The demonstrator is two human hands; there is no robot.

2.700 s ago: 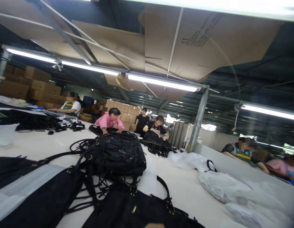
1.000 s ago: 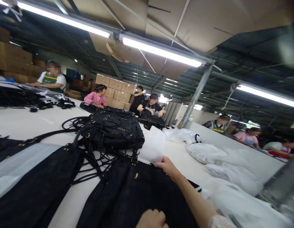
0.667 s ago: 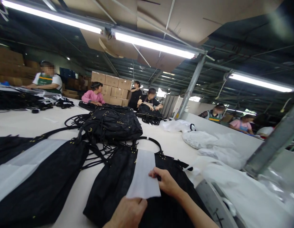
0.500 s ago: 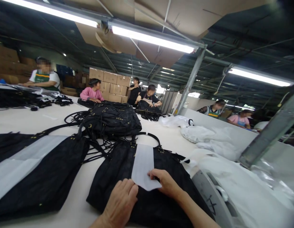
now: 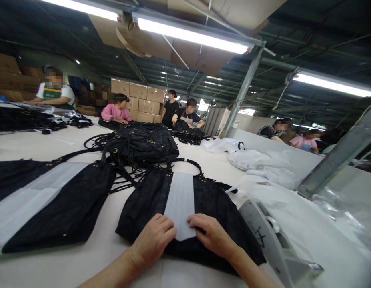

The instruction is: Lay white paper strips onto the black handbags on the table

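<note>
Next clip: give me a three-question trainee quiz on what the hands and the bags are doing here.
1. True or false: both hands rest on the flat black bag.
2. What lies along that bag's middle?
A. a white strip
B. a red ribbon
C. scissors
3. What stands behind that bag?

Key
1. True: left hand and right hand press on it.
2. A, the white strip.
3. A pile of black bags.

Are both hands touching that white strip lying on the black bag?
Touching. In the head view, the left hand and right hand press fingertips on the white strip's near end, atop the black bag.
</note>
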